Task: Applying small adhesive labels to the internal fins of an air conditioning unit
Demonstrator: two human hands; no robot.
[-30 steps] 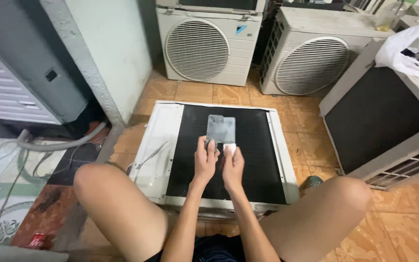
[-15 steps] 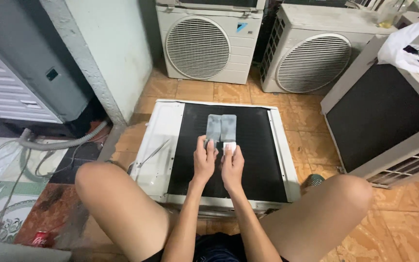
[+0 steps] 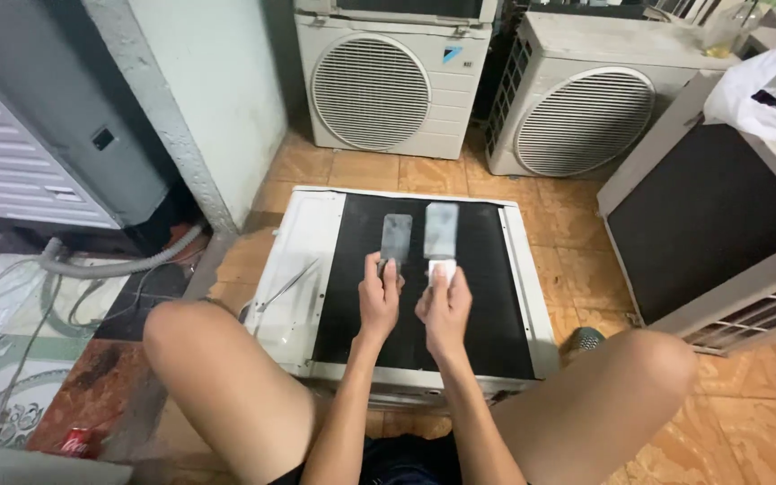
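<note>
We sit on an orange tiled floor in a crowded workshop corner, knees spread either side of an air-conditioner unit laid flat, its white casing framing a black fin panel that faces up at us. Two more outdoor units stand upright against the far side, one with a round fan grille straight ahead and another fan unit angled to its right; a further unit with a dark panel leans in at the right edge, a white cloth heaped on top of it. To our left rises a pale concrete pillar, beside a grey cabinet, and a grey corrugated hose with thin wires curls across the patterned floor below it. A red can lies near our left knee. Nothing stands between us and the panel. Our left hand pinches the handle of a grey flat brush, and our right hand pinches the white handle of a second flat brush; both heads lie side by side on the upper middle of the black fins, just beyond our fingertips, close together though we cannot tell whether they touch.
</note>
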